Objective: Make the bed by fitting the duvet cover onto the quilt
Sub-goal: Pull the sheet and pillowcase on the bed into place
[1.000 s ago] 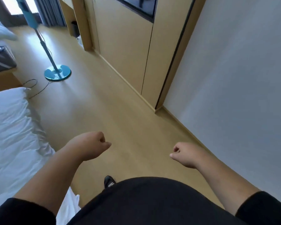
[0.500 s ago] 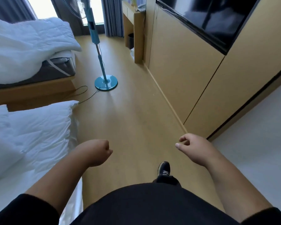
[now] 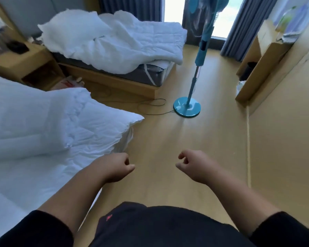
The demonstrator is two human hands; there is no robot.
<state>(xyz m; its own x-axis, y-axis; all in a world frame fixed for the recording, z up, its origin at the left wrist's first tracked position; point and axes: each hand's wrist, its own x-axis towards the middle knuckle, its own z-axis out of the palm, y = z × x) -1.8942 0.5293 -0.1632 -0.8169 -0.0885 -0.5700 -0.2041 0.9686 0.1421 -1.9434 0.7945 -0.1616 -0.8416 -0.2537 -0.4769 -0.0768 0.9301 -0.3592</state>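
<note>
A white quilt lies rumpled on the near bed at my left, its corner hanging toward the aisle. On the far bed, another white bedding heap is piled on a dark mattress; I cannot tell which is the duvet cover. My left hand is a loose fist with nothing in it, just right of the near bed's edge. My right hand is curled shut, also empty, over the wooden floor. Neither hand touches the bedding.
A teal standing fan with a black cord stands in the aisle ahead. A wooden nightstand sits between the beds. A wooden desk and wall panels run along the right. Grey curtains frame a bright window.
My view has swung left from the wall and cabinets toward the beds and the window. Both hands have stayed closed and empty in front of me.
</note>
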